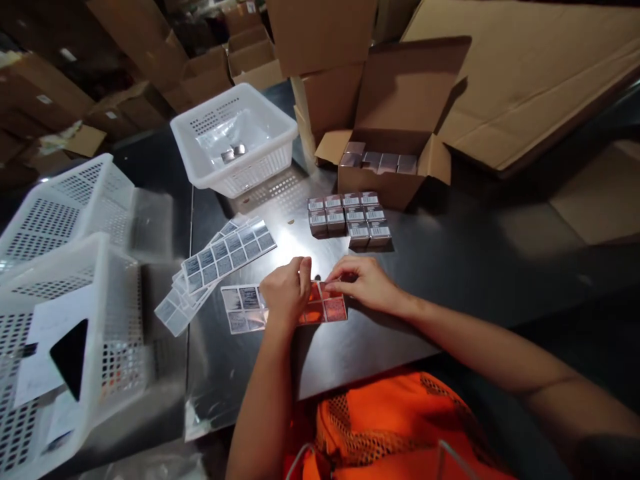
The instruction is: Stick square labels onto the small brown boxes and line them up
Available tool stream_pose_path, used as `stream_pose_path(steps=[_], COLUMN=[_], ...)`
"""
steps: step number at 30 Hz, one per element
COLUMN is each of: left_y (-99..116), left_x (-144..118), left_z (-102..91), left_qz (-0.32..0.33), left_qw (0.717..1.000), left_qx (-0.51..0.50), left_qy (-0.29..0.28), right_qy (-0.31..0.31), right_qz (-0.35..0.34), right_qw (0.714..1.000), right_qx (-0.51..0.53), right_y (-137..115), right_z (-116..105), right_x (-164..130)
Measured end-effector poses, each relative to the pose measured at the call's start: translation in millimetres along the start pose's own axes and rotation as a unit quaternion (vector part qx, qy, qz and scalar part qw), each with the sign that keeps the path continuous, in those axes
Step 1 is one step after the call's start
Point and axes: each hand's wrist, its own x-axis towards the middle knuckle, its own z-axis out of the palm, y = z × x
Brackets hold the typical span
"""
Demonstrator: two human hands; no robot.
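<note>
My left hand (286, 291) and my right hand (364, 283) rest together on a label sheet (240, 308) lying flat on the dark table (475, 267). The fingertips of both hands pinch at the sheet's upper edge, where its right part reflects orange. Whether a single label is lifted between the fingers I cannot tell. A fan of more label sheets (220, 260) lies just left of my hands. Beyond my hands stands a block of several small labelled boxes (349, 218).
An open cardboard carton (395, 143) with more small boxes stands behind the block. A white basket (235, 140) holding two small items sits at the back left. Two white baskets (65, 300) stand at the left edge. Flat cardboard (525, 73) lies at the back right.
</note>
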Motion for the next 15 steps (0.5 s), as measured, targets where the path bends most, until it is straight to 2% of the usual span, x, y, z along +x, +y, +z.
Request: stream_pose_path(steps=[5,11,13,15], left_y=[5.7,5.8,5.0,3.4], left_x=[0.0,0.4,1.7,3.7], left_z=[0.7,-0.1,-0.1,0.1], left_qz=[0.005,-0.036,-0.056,-0.073], left_qw=[0.996,0.994,0.992,0.990], left_qx=[0.082,0.100,0.107,0.113], left_qy=[0.023,-0.027,-0.039,-0.047], right_qy=[0.008,0.006,0.009,0.003], right_qz=[0.044,0.050,-0.018,-0.151], right_qw=[0.999,0.999,0.999,0.986], right_qx=[0.010,-0.010,-0.036,-0.066], right_y=[-0.5,-2.5,-2.7,-3.0], right_z=[0.8,4.0,3.0,-3.4], right_x=[-2.9,-5.6,-6.6,-6.7])
